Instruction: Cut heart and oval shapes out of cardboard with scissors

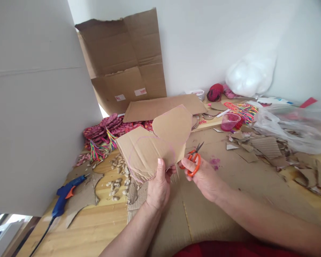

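My left hand (161,187) grips a piece of cardboard (147,153) by its lower edge, thumb on the near face. A rounded outline in pink marks that face, and the upper right part of the piece has a curved cut edge. In my right hand (203,178) is a pair of scissors (194,162) with orange handles, the fingers around the loops. Its dark blades point up and away, just right of the cardboard and apart from it. How far the blades are parted is hard to make out.
A blue glue gun (66,194) lies at left on a cardboard scrap (82,200), near several peanut shells (117,164). Cardboard offcuts (267,148) and a plastic bag (289,125) lie at right. Behind are a pink cup (230,122), colourful strings (243,110) and a large cardboard sheet (125,53).
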A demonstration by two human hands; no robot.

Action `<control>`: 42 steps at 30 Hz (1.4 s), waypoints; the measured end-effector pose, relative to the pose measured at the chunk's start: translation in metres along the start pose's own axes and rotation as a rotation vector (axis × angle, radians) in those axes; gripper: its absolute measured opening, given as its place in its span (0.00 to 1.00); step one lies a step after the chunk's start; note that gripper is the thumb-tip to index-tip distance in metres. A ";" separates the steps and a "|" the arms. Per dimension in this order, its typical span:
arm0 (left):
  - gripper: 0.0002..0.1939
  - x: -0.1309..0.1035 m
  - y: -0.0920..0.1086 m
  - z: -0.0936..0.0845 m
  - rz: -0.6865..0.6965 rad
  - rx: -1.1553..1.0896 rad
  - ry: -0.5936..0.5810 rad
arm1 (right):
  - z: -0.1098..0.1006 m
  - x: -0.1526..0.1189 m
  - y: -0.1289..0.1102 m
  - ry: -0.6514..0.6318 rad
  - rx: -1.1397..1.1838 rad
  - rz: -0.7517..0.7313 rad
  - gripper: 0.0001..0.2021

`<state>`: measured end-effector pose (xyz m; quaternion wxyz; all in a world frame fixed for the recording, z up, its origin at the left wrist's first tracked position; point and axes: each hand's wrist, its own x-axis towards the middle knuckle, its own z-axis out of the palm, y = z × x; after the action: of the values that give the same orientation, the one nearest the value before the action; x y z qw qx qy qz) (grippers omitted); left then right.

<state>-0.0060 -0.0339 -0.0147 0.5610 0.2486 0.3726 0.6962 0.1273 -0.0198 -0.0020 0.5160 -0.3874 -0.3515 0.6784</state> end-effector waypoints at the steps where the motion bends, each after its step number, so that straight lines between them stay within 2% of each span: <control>1: 0.20 -0.001 0.000 0.001 -0.013 -0.004 -0.019 | 0.005 0.000 0.000 -0.003 0.028 0.011 0.19; 4: 0.20 -0.004 0.003 0.003 -0.047 -0.043 -0.063 | 0.014 0.001 -0.003 -0.007 0.067 0.023 0.17; 9: 0.20 -0.003 0.013 0.004 -0.039 -0.167 -0.043 | 0.006 0.002 -0.012 -0.004 0.069 -0.030 0.15; 13: 0.15 -0.002 0.011 0.001 0.009 -0.073 -0.016 | -0.001 0.004 -0.015 0.014 0.037 -0.087 0.15; 16: 0.14 -0.003 0.004 -0.002 0.009 0.026 -0.038 | -0.002 0.006 -0.014 0.046 0.006 -0.108 0.15; 20: 0.17 -0.005 0.002 -0.004 -0.017 0.083 -0.095 | -0.006 0.009 -0.013 0.110 -0.063 -0.154 0.16; 23: 0.22 -0.002 0.008 -0.006 0.002 0.020 -0.129 | -0.015 0.014 -0.017 0.134 -0.097 -0.205 0.15; 28: 0.38 0.018 0.021 -0.016 -0.058 -0.039 -0.008 | -0.031 0.022 -0.029 0.154 -0.145 -0.258 0.14; 30: 0.36 0.027 0.022 -0.020 -0.029 -0.008 0.023 | -0.033 0.023 -0.031 0.165 -0.157 -0.277 0.14; 34: 0.19 0.034 0.025 -0.023 0.111 0.005 -0.012 | -0.032 0.023 -0.031 0.172 -0.159 -0.268 0.14; 37: 0.20 0.031 0.029 -0.021 0.084 -0.025 -0.052 | -0.031 0.024 -0.030 0.176 -0.176 -0.270 0.14; 40: 0.29 0.027 0.030 -0.018 -0.011 -0.062 -0.069 | -0.031 0.023 -0.029 0.163 -0.215 -0.314 0.13; 42: 0.28 0.026 0.028 -0.017 -0.062 -0.059 -0.038 | -0.030 0.021 -0.027 0.121 -0.269 -0.344 0.12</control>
<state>-0.0425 -0.0152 -0.0042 0.5965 0.2334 0.3487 0.6842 0.1621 0.0092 0.0050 0.5880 -0.4271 -0.4682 0.5027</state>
